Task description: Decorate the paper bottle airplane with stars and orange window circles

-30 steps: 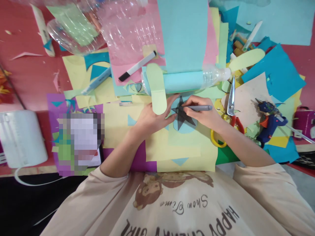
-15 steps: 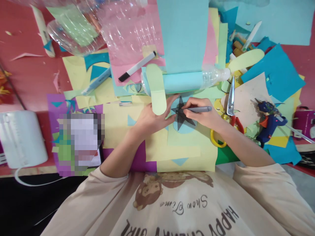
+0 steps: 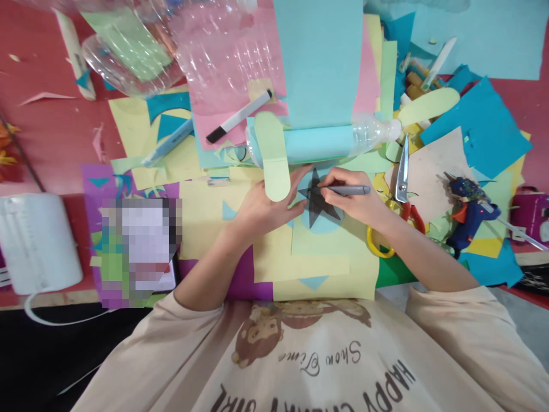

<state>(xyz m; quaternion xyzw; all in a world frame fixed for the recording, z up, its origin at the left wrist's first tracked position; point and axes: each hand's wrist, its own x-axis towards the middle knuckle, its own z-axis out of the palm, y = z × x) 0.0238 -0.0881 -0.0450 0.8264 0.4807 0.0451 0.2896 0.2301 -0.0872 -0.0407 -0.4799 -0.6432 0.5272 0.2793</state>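
In the head view my right hand [image 3: 349, 194] is closed round a grey pen [image 3: 349, 190], its tip at a dark grey star [image 3: 318, 207]. The star lies over a light blue round paper [image 3: 328, 228] on pale sheets. My left hand [image 3: 268, 209] rests flat at the star's left, thumb and forefinger apart. A pale green rounded strip [image 3: 277, 171] sticks out from a clear plastic bottle [image 3: 375, 130] with light blue paper round it, and covers part of my left hand. The pen's tip is partly hidden by my right fingers.
Scissors [image 3: 402, 183] with red and yellow handles lie right of my right hand, then a blue glue gun [image 3: 469, 223]. A black-and-white marker [image 3: 240, 116] and clear plastic bottles [image 3: 231, 51] are farther back. A white device [image 3: 40, 240] stands at left.
My right hand and the pen have shifted very slightly to the right over the star. My left hand stays in place.
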